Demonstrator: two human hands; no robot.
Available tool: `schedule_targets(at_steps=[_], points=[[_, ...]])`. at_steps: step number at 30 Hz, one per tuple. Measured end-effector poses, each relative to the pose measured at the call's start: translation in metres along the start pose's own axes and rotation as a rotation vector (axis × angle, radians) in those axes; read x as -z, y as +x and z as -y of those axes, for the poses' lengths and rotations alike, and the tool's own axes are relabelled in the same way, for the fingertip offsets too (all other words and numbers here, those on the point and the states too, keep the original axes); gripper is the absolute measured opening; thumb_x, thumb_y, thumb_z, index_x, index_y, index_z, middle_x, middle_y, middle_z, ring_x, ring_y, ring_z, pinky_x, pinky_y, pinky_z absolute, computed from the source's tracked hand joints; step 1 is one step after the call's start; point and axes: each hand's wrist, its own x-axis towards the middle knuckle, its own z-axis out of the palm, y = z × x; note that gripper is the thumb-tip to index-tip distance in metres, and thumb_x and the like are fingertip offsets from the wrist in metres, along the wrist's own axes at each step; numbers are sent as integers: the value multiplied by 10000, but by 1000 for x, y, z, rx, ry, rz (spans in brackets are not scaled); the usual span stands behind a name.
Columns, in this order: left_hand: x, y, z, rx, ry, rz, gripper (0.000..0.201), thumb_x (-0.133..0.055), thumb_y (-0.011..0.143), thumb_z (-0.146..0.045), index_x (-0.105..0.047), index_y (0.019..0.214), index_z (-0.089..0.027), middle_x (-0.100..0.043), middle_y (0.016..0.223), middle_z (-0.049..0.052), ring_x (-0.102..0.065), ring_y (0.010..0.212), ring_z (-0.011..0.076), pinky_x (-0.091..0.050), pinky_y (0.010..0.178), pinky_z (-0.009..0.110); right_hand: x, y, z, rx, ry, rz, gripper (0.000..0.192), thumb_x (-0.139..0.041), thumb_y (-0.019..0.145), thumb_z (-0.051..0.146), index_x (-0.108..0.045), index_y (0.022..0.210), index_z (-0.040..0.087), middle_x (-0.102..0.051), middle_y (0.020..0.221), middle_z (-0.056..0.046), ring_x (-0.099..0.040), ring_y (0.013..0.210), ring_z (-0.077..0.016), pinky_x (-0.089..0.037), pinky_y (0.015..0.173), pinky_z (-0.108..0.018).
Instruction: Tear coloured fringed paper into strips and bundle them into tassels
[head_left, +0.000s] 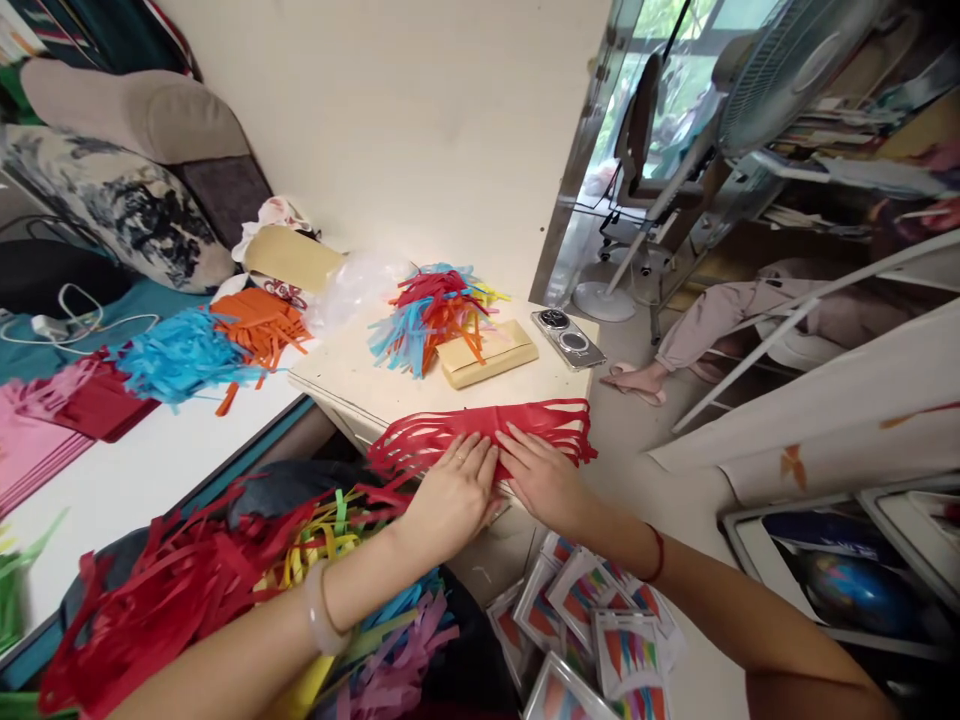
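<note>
Red fringed sheet [499,418] | hands [452,493]: fingers flat atop, grip unclear | packets [589,590]: print unreadable

Daylight glares through the window [661,22], edges distorted.

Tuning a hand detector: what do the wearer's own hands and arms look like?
Left hand: ungloved, thin ring on one finger, smooth pale bangle around the wrist. Right hand: ungloved, thin red cord bracelet. Left forearm and right forearm: no sleeve.
</note>
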Motion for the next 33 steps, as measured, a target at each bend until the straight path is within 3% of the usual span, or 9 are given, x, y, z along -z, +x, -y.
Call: schedule_targets(at_steps=[3,6,11,13,17,21,28,30,33], points=[[-21,1,0,-11,25,-13,348,-479,858,-136,-588,1156,7,-633,1173,239,-608,1103,302,-454,991,436,2,-7,-13,5,45,32,399,-486,857,146,-586,1237,78,-553,1314,-163,-486,1261,-291,-451,1023,-461],[-27,-6,11,-56,44,-65,330,-425,849,-58,-620,1109,-5,-649,1149,226,-626,1074,293,-480,968,428,6,-28,-52,28,86,104,491,-409,815,47,-546,1283,96,-528,1346,-147,-456,1294,-243,-436,1044,-436],[-23,-4,16,-83,30,-172,283,-438,861,-89,-656,1021,-3,-690,1044,213,-668,962,287,-537,894,415,32,-67,-111,-279,-99,199,544,-430,756,1,-532,1285,76,-560,1292,-200,-520,1228,-300,-458,1005,-485],[-20,-1,16,-84,17,-172,269,-453,861,-101,-659,1007,-8,-698,1021,202,-673,935,280,-548,873,405,45,-66,-102,-276,-114,169,535,-492,775,65,-498,1310,63,-537,1313,-215,-479,1260,-330,-424,1023,-524],[-14,3,16,-68,-12,-133,244,-477,857,-117,-662,990,-27,-706,982,179,-673,898,266,-555,843,390,47,-31,-48,-8,133,31,634,-559,853,338,-384,1395,60,-394,1448,-178,-354,1354,-282,-351,1100,-462],[-8,4,20,-22,-115,-55,254,-472,861,-128,-667,1001,-44,-699,1000,174,-663,908,261,-546,840,390,20,-1,-32,38,370,-23,379,-479,904,243,-572,1250,122,-598,1265,-127,-524,1189,-232,-438,1018,-418],[7,16,55,276,-673,112,244,-478,835,-171,-715,790,-131,-710,988,81,-655,883,176,-493,822,270,27,2,-76,-185,753,136,324,-482,905,366,-693,788,150,-702,881,-76,-629,826,-165,-485,761,-273],[9,24,69,390,-728,199,252,-497,826,-237,-698,719,-128,-709,878,60,-638,769,156,-478,735,248,31,9,-77,-349,676,163,414,-445,915,400,-620,640,146,-646,673,-39,-565,609,-129,-417,597,-243],[10,38,83,494,-659,385,301,-503,815,-321,-662,653,-124,-605,583,3,-506,524,114,-380,538,231,29,22,-74,-458,431,146,385,-487,887,394,-570,597,155,-588,585,-6,-485,554,-113,-290,538,-241]])
